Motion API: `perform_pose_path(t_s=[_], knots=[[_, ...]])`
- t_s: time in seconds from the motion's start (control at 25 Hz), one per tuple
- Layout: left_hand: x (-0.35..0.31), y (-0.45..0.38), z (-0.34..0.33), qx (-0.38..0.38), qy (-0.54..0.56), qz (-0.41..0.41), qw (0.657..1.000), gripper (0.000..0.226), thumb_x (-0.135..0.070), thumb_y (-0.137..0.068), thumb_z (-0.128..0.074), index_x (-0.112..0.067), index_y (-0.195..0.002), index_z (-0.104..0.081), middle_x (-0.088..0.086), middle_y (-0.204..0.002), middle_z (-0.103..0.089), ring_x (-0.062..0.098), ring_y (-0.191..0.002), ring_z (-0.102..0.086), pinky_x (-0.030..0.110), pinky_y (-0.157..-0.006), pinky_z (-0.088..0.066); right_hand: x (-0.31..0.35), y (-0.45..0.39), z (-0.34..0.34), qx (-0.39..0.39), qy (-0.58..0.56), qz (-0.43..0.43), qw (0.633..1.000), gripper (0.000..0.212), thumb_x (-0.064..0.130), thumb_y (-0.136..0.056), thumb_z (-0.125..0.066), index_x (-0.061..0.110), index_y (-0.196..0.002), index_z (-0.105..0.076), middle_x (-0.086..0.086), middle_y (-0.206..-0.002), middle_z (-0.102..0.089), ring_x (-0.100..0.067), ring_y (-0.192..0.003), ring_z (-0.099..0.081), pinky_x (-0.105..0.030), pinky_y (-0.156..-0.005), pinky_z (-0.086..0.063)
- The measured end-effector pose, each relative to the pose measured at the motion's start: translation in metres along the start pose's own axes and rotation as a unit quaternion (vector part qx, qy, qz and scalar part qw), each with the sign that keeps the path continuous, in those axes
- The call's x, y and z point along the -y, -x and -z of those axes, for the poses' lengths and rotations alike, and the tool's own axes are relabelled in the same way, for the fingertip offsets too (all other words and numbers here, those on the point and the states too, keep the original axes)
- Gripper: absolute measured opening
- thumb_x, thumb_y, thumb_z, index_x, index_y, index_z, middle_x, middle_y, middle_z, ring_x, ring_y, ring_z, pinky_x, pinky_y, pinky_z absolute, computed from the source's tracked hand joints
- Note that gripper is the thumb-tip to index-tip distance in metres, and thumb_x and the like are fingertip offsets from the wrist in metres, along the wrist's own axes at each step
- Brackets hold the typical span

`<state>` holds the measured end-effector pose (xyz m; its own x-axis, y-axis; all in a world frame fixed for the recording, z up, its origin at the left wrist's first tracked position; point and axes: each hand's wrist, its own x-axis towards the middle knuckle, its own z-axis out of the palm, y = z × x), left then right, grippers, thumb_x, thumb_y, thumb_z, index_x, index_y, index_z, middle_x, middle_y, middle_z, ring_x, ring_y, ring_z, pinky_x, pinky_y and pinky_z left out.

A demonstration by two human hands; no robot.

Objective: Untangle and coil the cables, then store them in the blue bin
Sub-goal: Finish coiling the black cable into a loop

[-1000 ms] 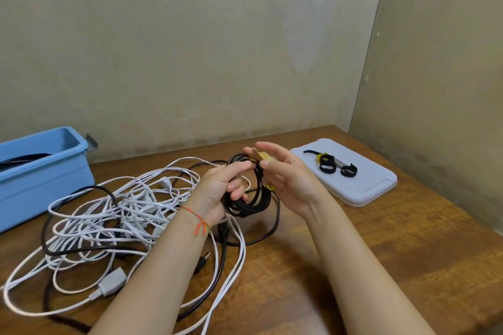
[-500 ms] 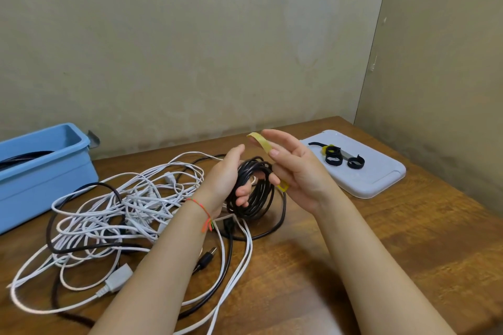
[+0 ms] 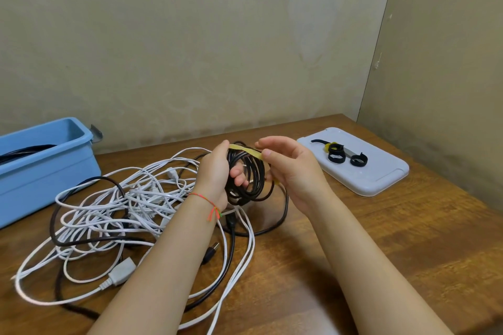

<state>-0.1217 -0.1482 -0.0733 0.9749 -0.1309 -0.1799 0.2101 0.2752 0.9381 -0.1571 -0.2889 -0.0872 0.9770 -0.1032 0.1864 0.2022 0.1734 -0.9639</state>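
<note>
My left hand (image 3: 216, 171) grips a coiled black cable (image 3: 251, 179) held upright above the wooden table. A yellow strap (image 3: 246, 150) stretches across the top of the coil, pinched at its right end by my right hand (image 3: 290, 168), and its other end shows below the coil. A loose tail of the black cable hangs down to the table. To the left lies a tangle of white cables (image 3: 130, 198) mixed with another black cable. The blue bin (image 3: 40, 166) stands at the far left with a black cable inside.
A white tray (image 3: 381, 174) at the back right holds several black strap loops (image 3: 336, 156) and a yellow one. A white plug (image 3: 122, 270) and a black plug (image 3: 211, 250) lie near my left forearm. Walls close off the back and right.
My right hand has pulled the yellow strap up and over the top of the coil toward my left thumb. The coil has risen slightly and the view shifted.
</note>
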Motion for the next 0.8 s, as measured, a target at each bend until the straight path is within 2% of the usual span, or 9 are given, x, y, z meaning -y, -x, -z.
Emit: perform_pose_path(t_s=[0.08,0.16,0.28,0.36,0.44,0.56,0.64,0.72,0.8], knots=[[0.001,-0.002,0.000,-0.017,0.044,0.019,0.999,0.041,-0.035,-0.107,-0.033,-0.007,-0.081,-0.049,0.000,-0.043,-0.034,0.016,-0.037,-0.033,0.032,-0.055,-0.039,-0.002,0.000,-0.003,-0.034,0.051,0.023,0.998,0.023,0.009,-0.092,-0.062,0.026,-0.104,-0.072,-0.002,-0.108,-0.068,-0.024,-0.092,-0.066,-0.036,-0.073,-0.056],[0.002,-0.005,0.002,-0.024,0.085,0.034,0.996,0.043,-0.036,-0.107,-0.031,-0.008,-0.080,-0.049,0.000,-0.044,-0.035,0.017,-0.038,-0.033,0.033,-0.056,-0.039,-0.003,0.001,-0.007,-0.045,0.081,0.025,0.995,0.024,0.009,-0.093,-0.060,0.029,-0.103,-0.068,-0.001,-0.106,-0.063,-0.022,-0.088,-0.066,-0.037,-0.077,-0.058],[-0.001,-0.004,0.004,0.008,0.144,0.048,0.988,0.044,-0.035,-0.107,-0.030,-0.009,-0.078,-0.048,-0.001,-0.044,-0.033,0.015,-0.038,-0.031,0.032,-0.058,-0.039,-0.004,0.001,-0.011,-0.040,0.157,0.015,0.987,0.021,0.008,-0.094,-0.059,0.026,-0.104,-0.061,-0.005,-0.100,-0.063,-0.016,-0.075,-0.062,-0.037,-0.076,-0.058],[-0.002,-0.003,0.005,0.043,0.149,0.047,0.987,0.047,-0.034,-0.107,-0.027,-0.011,-0.070,-0.045,-0.001,-0.043,-0.032,0.015,-0.038,-0.031,0.032,-0.060,-0.039,-0.005,0.001,-0.013,-0.041,0.199,0.019,0.979,0.020,0.005,-0.092,-0.061,0.020,-0.105,-0.058,-0.006,-0.096,-0.065,-0.018,-0.074,-0.065,-0.040,-0.080,-0.058],[-0.002,-0.002,0.004,0.077,0.126,0.044,0.988,0.051,-0.033,-0.107,-0.026,-0.012,-0.064,-0.043,0.000,-0.043,-0.031,0.016,-0.039,-0.031,0.033,-0.060,-0.040,-0.005,0.001,-0.013,-0.047,0.236,0.036,0.970,0.021,0.005,-0.090,-0.063,0.018,-0.105,-0.057,-0.001,-0.093,-0.066,-0.018,-0.081,-0.066,-0.036,-0.081,-0.058],[0.000,-0.003,0.004,0.104,0.103,0.048,0.988,0.057,-0.034,-0.107,-0.028,-0.012,-0.057,-0.043,0.001,-0.045,-0.031,0.018,-0.042,-0.031,0.034,-0.060,-0.041,-0.005,0.003,-0.013,-0.036,0.322,0.072,0.943,0.022,0.009,-0.089,-0.066,0.022,-0.103,-0.053,0.008,-0.094,-0.061,-0.010,-0.086,-0.061,-0.025,-0.076,-0.055],[0.002,-0.003,0.002,0.109,0.087,0.050,0.989,0.057,-0.035,-0.107,-0.030,-0.014,-0.055,-0.041,0.001,-0.044,-0.030,0.018,-0.042,-0.032,0.034,-0.060,-0.040,-0.009,0.003,-0.017,-0.037,0.392,0.117,0.912,0.020,0.012,-0.089,-0.066,0.020,-0.100,-0.051,0.008,-0.092,-0.058,-0.012,-0.085,-0.058,-0.028,-0.072,-0.053],[0.003,-0.002,0.001,0.121,0.054,0.045,0.990,0.057,-0.036,-0.107,-0.029,-0.015,-0.055,-0.039,0.000,-0.042,-0.029,0.017,-0.040,-0.031,0.033,-0.060,-0.039,-0.013,0.002,-0.021,-0.083,0.481,0.206,0.848,0.019,0.012,-0.086,-0.066,0.014,-0.095,-0.050,0.003,-0.090,-0.051,-0.017,-0.081,-0.049,-0.035,-0.066,-0.047],[0.002,0.001,-0.001,0.136,0.016,0.038,0.990,0.055,-0.034,-0.107,-0.030,-0.012,-0.057,-0.041,-0.001,-0.041,-0.028,0.016,-0.038,-0.030,0.033,-0.057,-0.040,-0.012,-0.002,-0.018,-0.150,0.539,0.266,0.785,0.028,0.015,-0.079,-0.072,0.012,-0.093,-0.048,-0.002,-0.092,-0.046,-0.020,-0.081,-0.044,-0.036,-0.065,-0.043]])
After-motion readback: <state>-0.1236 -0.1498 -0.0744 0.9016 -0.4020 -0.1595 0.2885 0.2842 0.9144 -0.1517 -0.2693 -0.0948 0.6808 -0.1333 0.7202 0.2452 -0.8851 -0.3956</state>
